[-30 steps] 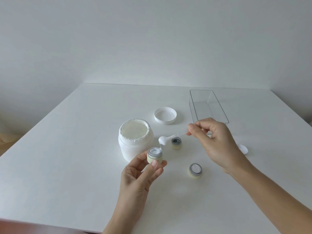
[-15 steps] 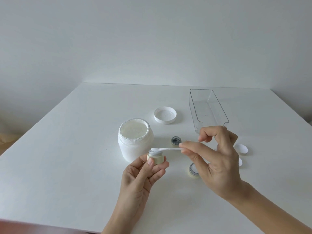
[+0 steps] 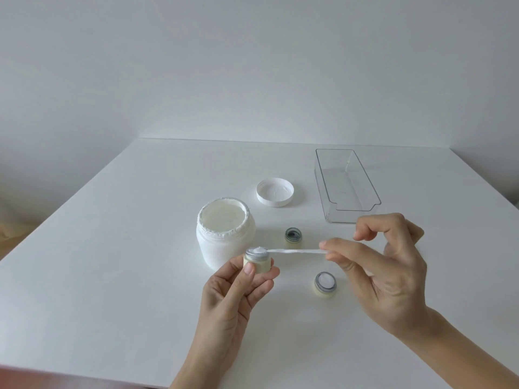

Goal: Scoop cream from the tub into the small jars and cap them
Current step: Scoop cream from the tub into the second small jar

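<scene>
The open white tub (image 3: 224, 234) of cream stands at mid-table. My left hand (image 3: 233, 293) holds a small pale-yellow jar (image 3: 259, 261) just in front of the tub, lifted off the table. My right hand (image 3: 384, 273) pinches the handle of a thin white spatula (image 3: 295, 251) whose tip, loaded with cream, rests flat across the held jar's mouth. A second small jar (image 3: 325, 284), filled with cream, stands under my right hand. A third small jar (image 3: 293, 235) with a dark inside stands right of the tub.
The tub's white lid (image 3: 275, 191) lies upside down behind the tub. A clear plastic tray (image 3: 346, 186) sits at the back right. The table's near edge runs along the bottom left.
My right hand has swung the spatula from above the third jar down onto the held jar's mouth, and has turned so the handle lies level. The left hand has kept the jar nearly still.
</scene>
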{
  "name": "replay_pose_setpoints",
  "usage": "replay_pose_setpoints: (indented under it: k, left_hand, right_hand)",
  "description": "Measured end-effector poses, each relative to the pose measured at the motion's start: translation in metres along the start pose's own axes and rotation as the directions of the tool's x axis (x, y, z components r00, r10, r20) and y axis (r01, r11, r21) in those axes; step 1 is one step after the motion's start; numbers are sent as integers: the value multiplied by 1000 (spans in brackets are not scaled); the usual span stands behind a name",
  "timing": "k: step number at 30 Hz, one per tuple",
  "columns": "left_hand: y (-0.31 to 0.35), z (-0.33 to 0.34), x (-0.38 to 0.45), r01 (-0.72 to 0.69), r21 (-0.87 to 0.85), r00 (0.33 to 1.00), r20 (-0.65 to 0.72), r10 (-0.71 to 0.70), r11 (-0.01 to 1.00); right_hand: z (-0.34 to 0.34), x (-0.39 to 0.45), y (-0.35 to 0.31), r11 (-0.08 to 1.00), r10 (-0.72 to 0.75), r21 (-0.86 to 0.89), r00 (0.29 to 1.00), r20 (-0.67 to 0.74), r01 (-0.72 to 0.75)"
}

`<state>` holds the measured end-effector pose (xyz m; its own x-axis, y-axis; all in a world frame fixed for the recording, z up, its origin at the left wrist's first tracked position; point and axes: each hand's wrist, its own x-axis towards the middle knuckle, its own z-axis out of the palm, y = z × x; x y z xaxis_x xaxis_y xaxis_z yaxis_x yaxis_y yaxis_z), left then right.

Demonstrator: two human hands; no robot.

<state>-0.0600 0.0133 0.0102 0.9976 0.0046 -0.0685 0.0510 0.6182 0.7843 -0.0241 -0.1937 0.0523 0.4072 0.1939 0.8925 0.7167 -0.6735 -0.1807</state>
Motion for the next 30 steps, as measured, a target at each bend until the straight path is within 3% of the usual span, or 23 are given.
replay_pose_setpoints:
  k: [4,7,10,20,30]
  left_hand:
    - [-4,-3,1,-28,11,1000,-1,28,1000]
    - [-4,-3,1,-59,30,998,21,58,998]
    - [-5,-3,1,-70,60,997,35,68,996]
    - [-5,-2,-1,-23,153,998,60,14,988]
    - [-7,-3,0,17,165,995,96,-33,986]
  right_hand:
    - [-2,5,-2,964,263,23,965,9,-263]
    - [0,6,-6,848,499,121,854,146,-516]
    - [4,5,-10,720,617,176,736,278,-671]
    - [8,8,-10,650,655,177,663,362,-739]
    - [11,8,-9,646,609,232,674,418,-727]
